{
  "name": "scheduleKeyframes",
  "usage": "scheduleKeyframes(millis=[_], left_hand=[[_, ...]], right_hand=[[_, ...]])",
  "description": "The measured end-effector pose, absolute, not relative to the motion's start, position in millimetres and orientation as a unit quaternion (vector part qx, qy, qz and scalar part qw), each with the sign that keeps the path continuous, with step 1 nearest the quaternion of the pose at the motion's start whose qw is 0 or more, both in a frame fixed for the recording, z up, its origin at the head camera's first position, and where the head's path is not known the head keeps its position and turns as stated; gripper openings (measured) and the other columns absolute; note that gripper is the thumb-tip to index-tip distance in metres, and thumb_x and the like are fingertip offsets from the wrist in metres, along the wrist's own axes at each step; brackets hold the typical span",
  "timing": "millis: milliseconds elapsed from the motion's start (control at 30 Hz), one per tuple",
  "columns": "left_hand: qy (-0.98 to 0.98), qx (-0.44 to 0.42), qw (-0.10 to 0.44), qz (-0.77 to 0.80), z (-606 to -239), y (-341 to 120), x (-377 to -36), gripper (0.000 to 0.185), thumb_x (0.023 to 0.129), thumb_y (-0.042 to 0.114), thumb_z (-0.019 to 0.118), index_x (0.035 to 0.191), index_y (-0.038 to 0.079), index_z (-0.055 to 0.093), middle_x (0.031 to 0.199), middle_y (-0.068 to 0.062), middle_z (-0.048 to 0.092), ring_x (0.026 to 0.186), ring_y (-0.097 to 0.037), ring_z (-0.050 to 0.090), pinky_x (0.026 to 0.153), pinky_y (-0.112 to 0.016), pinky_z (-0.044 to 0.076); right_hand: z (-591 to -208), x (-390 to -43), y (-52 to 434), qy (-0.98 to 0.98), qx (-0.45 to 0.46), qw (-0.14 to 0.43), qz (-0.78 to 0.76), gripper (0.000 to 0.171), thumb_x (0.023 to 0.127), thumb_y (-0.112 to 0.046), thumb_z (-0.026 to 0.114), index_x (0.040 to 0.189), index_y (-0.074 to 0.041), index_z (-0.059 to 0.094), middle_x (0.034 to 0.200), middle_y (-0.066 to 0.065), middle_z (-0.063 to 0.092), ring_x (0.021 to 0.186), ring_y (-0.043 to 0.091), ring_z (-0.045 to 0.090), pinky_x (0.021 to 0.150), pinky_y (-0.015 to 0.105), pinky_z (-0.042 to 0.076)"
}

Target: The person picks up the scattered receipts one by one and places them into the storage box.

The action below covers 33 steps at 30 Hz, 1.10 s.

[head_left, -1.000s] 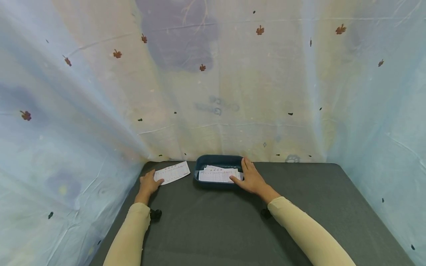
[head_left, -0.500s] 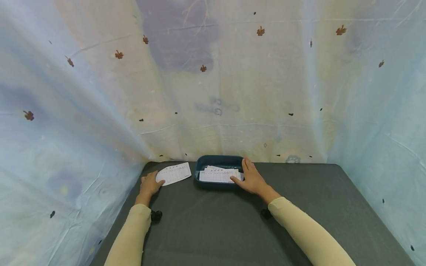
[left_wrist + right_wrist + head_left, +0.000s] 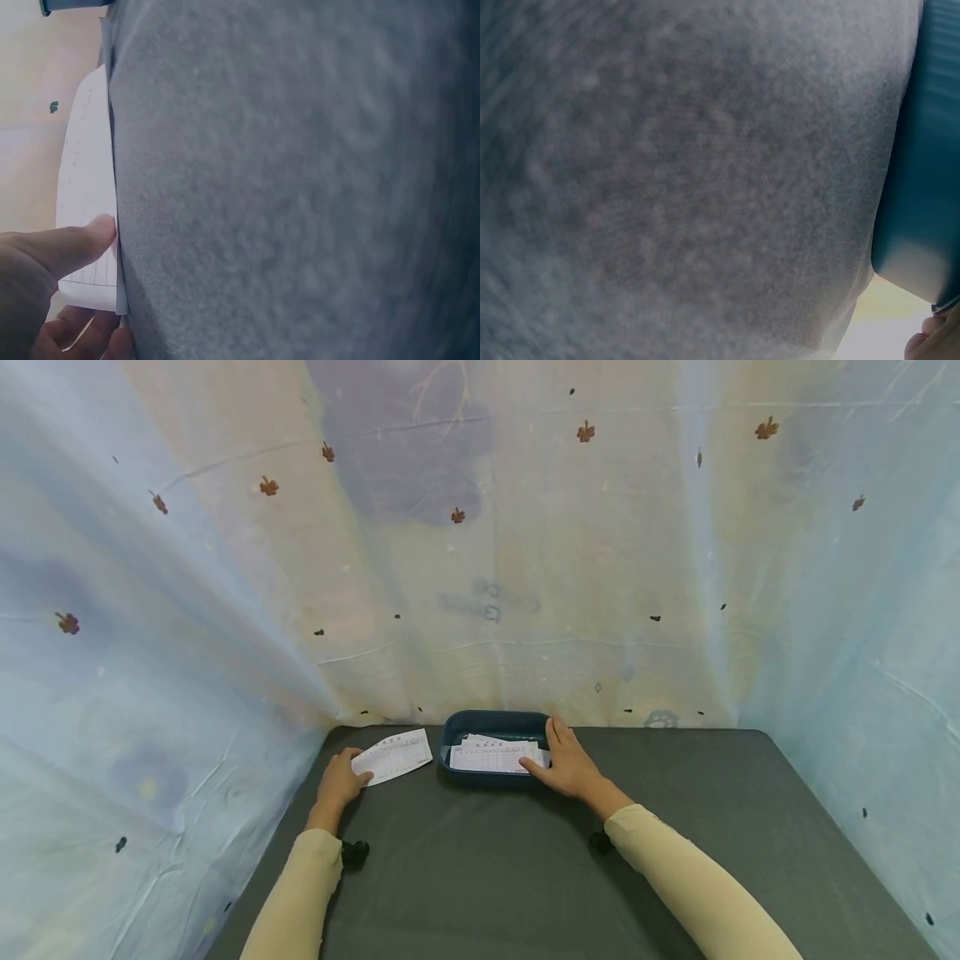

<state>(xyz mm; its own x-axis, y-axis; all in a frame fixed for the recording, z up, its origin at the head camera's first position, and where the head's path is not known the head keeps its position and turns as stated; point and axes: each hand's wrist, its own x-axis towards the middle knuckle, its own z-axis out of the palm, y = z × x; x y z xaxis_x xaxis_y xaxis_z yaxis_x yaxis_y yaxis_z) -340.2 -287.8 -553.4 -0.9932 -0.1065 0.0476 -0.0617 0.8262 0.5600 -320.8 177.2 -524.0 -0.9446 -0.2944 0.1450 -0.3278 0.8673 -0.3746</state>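
Note:
My left hand (image 3: pixel 341 782) pinches the left end of a white printed paper form (image 3: pixel 393 755) at the back left of the table. In the left wrist view the thumb lies on the printed face of the bowed form (image 3: pixel 88 165), with the other fingers behind its lower edge. My right hand (image 3: pixel 564 763) holds the right end of a dark blue plastic basket (image 3: pixel 491 779), fingers along the end wall and thumb over the front rim. Several similar paper forms (image 3: pixel 487 757) lie in the basket. The right wrist view shows the basket's outer wall (image 3: pixel 922 165) and a few fingertips.
A dark grey cloth-covered table (image 3: pixel 480 877) extends in front of both forearms. Pale patterned curtain (image 3: pixel 495 568) surrounds its back and sides, with the basket close against the back. Dark wrist-worn cameras (image 3: pixel 355 855) sit at the cuffs.
My left hand has shifted slightly right and toward the body. The form in it has moved slightly right, and its upper edge is now more bowed. My right hand and the basket stay put.

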Motion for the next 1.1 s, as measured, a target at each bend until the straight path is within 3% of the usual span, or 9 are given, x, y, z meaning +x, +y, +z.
scheduleKeyframes(millis=[300,400,533,733,933,1100], left_hand=[[-0.935,0.039,0.043,-0.351,-556.7,-290.9,-335.1,0.052,0.107,0.012,0.065,0.154,0.009,0.045,0.152,-0.036,0.049,0.136,-0.059,0.050,0.108,-0.072,0.042],[-0.922,0.044,0.056,-0.380,-558.7,-293.3,-335.7,0.048,0.109,0.009,0.059,0.155,0.008,0.046,0.138,-0.036,0.058,0.117,-0.053,0.060,0.096,-0.065,0.049],[-0.905,0.064,0.084,-0.412,-558.0,-295.6,-333.3,0.046,0.108,0.009,0.058,0.153,0.006,0.049,0.118,-0.029,0.062,0.091,-0.039,0.061,0.079,-0.051,0.049],[-0.881,0.106,0.115,-0.447,-554.4,-296.6,-329.0,0.058,0.106,0.016,0.065,0.157,0.000,0.043,0.127,-0.035,0.067,0.107,-0.047,0.067,0.087,-0.054,0.052],[-0.863,0.118,0.134,-0.472,-553.4,-299.9,-327.5,0.047,0.108,0.020,0.065,0.144,-0.008,0.055,0.129,-0.035,0.069,0.112,-0.047,0.068,0.084,-0.042,0.053],[-0.856,0.137,0.144,-0.476,-554.9,-303.7,-327.0,0.040,0.110,0.023,0.061,0.137,-0.008,0.062,0.133,-0.035,0.067,0.117,-0.044,0.067,0.082,-0.030,0.049]], right_hand=[[-528.6,-323.4,177.5,-0.965,0.159,0.052,0.201,0.110,0.103,-0.069,0.055,0.167,0.010,0.013,0.177,0.027,0.009,0.165,0.043,0.012,0.131,0.059,0.018],[-528.3,-323.6,177.7,-0.966,0.157,0.049,0.201,0.111,0.102,-0.070,0.055,0.167,0.010,0.012,0.177,0.027,0.009,0.165,0.042,0.011,0.132,0.058,0.017],[-527.4,-323.7,177.7,-0.965,0.157,0.048,0.202,0.111,0.102,-0.070,0.054,0.167,0.010,0.012,0.177,0.027,0.009,0.164,0.043,0.012,0.132,0.058,0.017],[-527.1,-323.7,177.2,-0.966,0.157,0.046,0.203,0.111,0.103,-0.069,0.055,0.167,0.009,0.011,0.178,0.026,0.007,0.165,0.041,0.009,0.132,0.057,0.015],[-525.8,-323.2,176.8,-0.966,0.156,0.041,0.201,0.110,0.103,-0.068,0.055,0.168,0.009,0.010,0.178,0.025,0.007,0.166,0.040,0.008,0.132,0.056,0.015],[-526.7,-323.0,177.4,-0.966,0.156,0.042,0.201,0.110,0.103,-0.068,0.055,0.167,0.009,0.011,0.178,0.026,0.007,0.165,0.041,0.009,0.132,0.057,0.015]])
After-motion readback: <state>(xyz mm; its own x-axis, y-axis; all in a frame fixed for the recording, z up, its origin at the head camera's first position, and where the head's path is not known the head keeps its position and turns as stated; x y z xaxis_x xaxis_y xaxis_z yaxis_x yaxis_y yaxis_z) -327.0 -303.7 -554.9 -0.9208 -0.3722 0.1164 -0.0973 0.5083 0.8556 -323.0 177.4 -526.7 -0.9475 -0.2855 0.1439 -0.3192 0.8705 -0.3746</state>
